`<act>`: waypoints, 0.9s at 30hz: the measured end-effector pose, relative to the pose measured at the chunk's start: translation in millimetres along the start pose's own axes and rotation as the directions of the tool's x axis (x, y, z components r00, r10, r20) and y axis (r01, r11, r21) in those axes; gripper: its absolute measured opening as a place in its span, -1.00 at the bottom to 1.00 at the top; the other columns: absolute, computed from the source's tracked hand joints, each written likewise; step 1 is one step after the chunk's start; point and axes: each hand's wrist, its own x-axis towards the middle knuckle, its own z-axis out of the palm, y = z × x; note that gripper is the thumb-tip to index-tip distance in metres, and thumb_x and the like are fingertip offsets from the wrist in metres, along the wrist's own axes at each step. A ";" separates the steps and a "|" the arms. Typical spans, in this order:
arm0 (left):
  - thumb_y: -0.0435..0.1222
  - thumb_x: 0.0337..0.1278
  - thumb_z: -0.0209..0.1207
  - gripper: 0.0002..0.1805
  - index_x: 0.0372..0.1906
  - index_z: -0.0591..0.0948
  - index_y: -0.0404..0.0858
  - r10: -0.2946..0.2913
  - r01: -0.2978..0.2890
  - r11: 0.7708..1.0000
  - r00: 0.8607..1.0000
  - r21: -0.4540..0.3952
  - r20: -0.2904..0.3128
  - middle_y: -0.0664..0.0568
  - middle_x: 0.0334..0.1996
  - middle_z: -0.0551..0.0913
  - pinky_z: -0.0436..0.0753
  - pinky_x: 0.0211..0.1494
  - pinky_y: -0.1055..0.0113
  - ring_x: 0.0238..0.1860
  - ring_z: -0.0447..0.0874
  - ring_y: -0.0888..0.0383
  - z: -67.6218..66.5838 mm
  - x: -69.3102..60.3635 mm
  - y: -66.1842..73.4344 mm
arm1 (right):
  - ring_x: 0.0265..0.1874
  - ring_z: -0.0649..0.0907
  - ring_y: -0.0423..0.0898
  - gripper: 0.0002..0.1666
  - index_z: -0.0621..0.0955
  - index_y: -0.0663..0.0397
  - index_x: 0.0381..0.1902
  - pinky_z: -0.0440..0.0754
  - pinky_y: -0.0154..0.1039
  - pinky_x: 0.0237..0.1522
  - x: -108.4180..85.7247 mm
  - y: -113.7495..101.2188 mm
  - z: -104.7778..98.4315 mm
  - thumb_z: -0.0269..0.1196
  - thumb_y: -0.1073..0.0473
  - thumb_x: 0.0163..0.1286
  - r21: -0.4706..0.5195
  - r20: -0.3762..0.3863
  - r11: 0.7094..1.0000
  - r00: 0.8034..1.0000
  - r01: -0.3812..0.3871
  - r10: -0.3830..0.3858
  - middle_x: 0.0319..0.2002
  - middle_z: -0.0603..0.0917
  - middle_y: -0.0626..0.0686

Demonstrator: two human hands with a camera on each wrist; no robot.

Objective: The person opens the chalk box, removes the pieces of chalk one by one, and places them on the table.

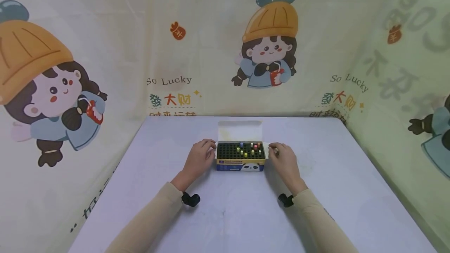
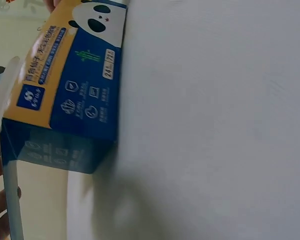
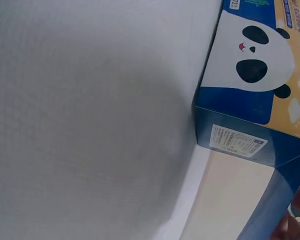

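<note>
A blue and yellow chalk box (image 1: 240,165) with a panda on its front stands on the table, its white lid (image 1: 240,130) raised at the back. Inside, a black holder (image 1: 226,151) full of round holes carries several coloured chalk sticks (image 1: 245,154) toward the right. My left hand (image 1: 198,157) is at the box's left end, fingers pinching the side flap (image 2: 12,200). On the opposite end my right hand (image 1: 285,163) pinches the other side flap (image 3: 267,220). Both wrist views show the fingers only partly, at the picture's edge.
The box stands near the middle of a pale table (image 1: 225,214). Behind and beside the table hang cream cloths (image 1: 207,57) printed with cartoon figures. Each wrist wears a small black camera (image 1: 191,199) below the sleeve.
</note>
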 end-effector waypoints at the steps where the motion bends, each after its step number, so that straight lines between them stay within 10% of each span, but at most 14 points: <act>1: -0.41 0.28 0.25 -0.92 -0.21 0.71 -0.21 0.003 -0.003 1.000 1.000 0.004 0.009 -0.03 -0.05 0.74 0.67 0.10 0.00 -0.06 0.75 -0.02 -0.4 2.4 1.4 | -0.28 0.65 0.02 -0.75 0.74 0.19 -0.02 0.64 -0.07 -0.28 -0.5 -0.9 -0.5 0.25 0.15 0.52 0.005 0.004 1.000 1.000 0.003 -0.003 -0.10 0.77 0.17; 6: -0.20 0.39 0.25 -0.77 0.03 0.69 -0.21 -0.011 0.002 0.998 0.988 0.056 0.157 -0.07 0.12 0.67 0.67 0.13 0.00 0.01 0.74 -0.03 -6.4 19.2 11.2 | -0.11 0.67 0.07 -0.73 0.76 0.12 -0.05 0.69 0.01 -0.11 -1.8 -4.2 -1.8 0.35 0.05 0.47 -0.001 0.063 0.998 0.996 0.062 -0.062 -0.01 0.72 0.16; 13: -0.03 0.48 0.20 -0.41 0.45 0.47 -0.19 -0.061 0.024 0.994 0.925 0.102 0.376 -0.18 0.47 0.40 0.67 0.13 -0.03 -0.31 0.74 0.03 -16.7 38.6 19.9 | 0.01 0.62 0.13 -0.75 0.79 0.10 -0.10 0.60 0.09 0.06 -1.3 -8.6 -2.9 0.43 0.05 0.39 -0.040 0.126 0.986 0.980 0.161 -0.155 0.00 0.72 0.14; 21: 0.21 0.54 -0.04 -0.20 0.66 0.17 -0.09 -0.114 0.047 0.989 0.843 0.138 0.526 -0.13 0.68 -0.02 0.32 0.45 -0.29 0.50 0.34 -0.23 3.2 34.1 19.5 | -0.01 0.63 0.12 -0.81 0.80 0.10 -0.13 0.64 0.07 0.00 3.5 -11.8 -2.5 0.44 0.13 0.38 -0.028 0.181 0.993 0.977 0.117 -0.110 0.01 0.69 0.12; 27: 0.25 0.54 -0.09 -0.17 0.68 0.10 -0.05 -0.138 0.089 0.989 0.836 0.117 0.531 -0.08 0.70 -0.12 0.26 0.48 -0.27 0.54 0.27 -0.24 15.7 28.8 16.0 | -0.02 0.63 0.11 -0.83 0.79 0.09 -0.12 0.64 0.05 0.00 6.4 -15.6 -2.5 0.43 0.15 0.39 -0.013 0.214 0.996 0.973 0.086 -0.081 0.07 0.69 0.12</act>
